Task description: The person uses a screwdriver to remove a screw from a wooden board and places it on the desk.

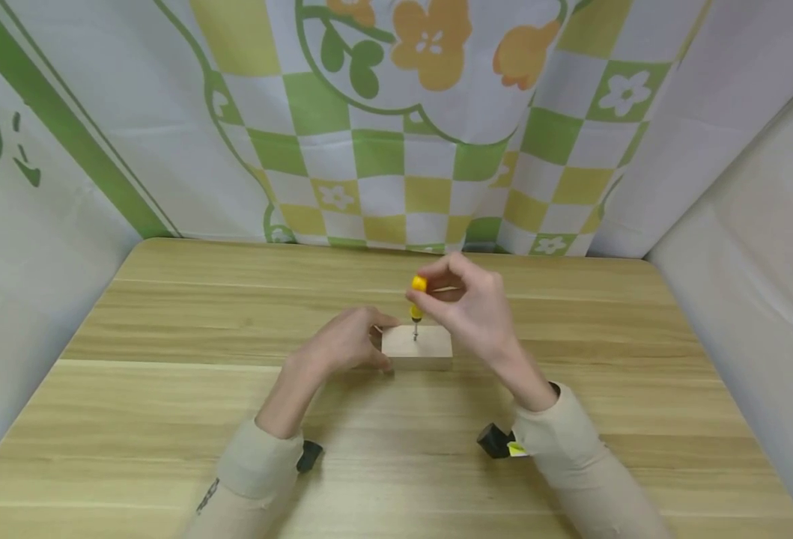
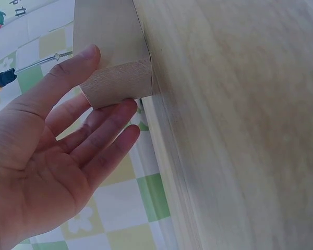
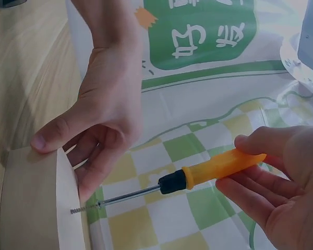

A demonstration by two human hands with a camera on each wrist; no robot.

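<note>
A pale wooden block (image 1: pixel 416 343) lies on the table, a screw (image 3: pixel 84 209) standing out of its top face. My left hand (image 1: pixel 344 340) grips the block's left end, thumb on the near side and fingers on the far side. Above the block, my right hand (image 1: pixel 472 303) pinches the yellow handle of a screwdriver (image 3: pixel 214 169) between thumb and fingers. Its metal shaft points down, and the tip meets the screw head. In the left wrist view the screwdriver (image 2: pixel 8 78) shows partly behind the left thumb.
The wood-grain table (image 1: pixel 167 419) extends around both hands. Behind it hangs a checked, flowered curtain (image 1: pixel 383 165), with white side walls (image 1: pixel 760 217) at both edges. Black devices (image 1: pixel 493 442) are at the wrists beside the sleeves (image 1: pixel 261 457).
</note>
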